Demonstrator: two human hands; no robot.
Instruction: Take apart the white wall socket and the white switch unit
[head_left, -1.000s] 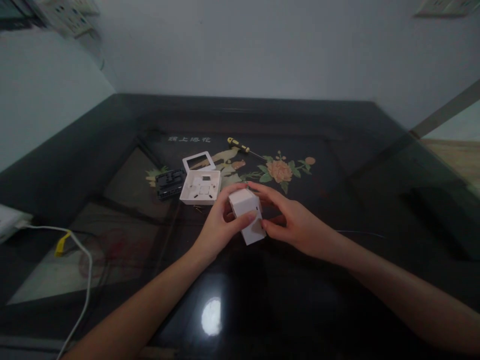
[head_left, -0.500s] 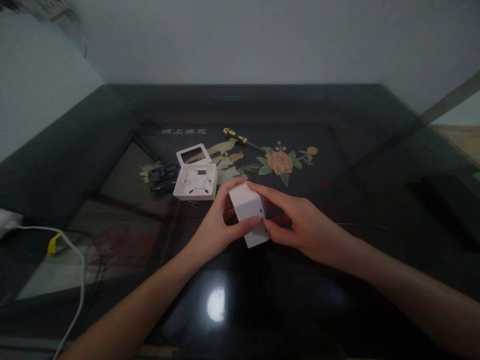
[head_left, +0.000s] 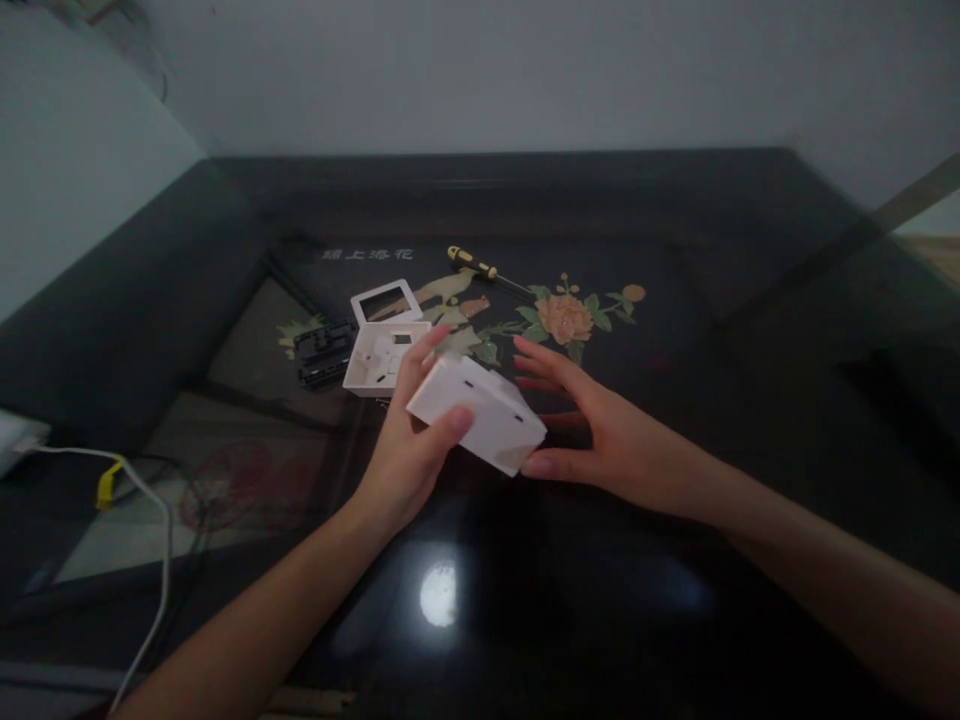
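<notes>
Compared with 0.5 s earlier, the white box (head_left: 480, 413) is now lying tilted on its long side instead of standing on end, raised above the counter (head_left: 675, 560). The left hand (head_left: 409, 440) is clamping its fingers (head_left: 454, 424) on the box's near-left end. The right hand (head_left: 600, 435) is releasing: its fingers (head_left: 541, 466) are spread apart, with 1 fingertip touching the box's lower right corner. The open white housing (head_left: 375, 365) is lying just behind the box.
</notes>
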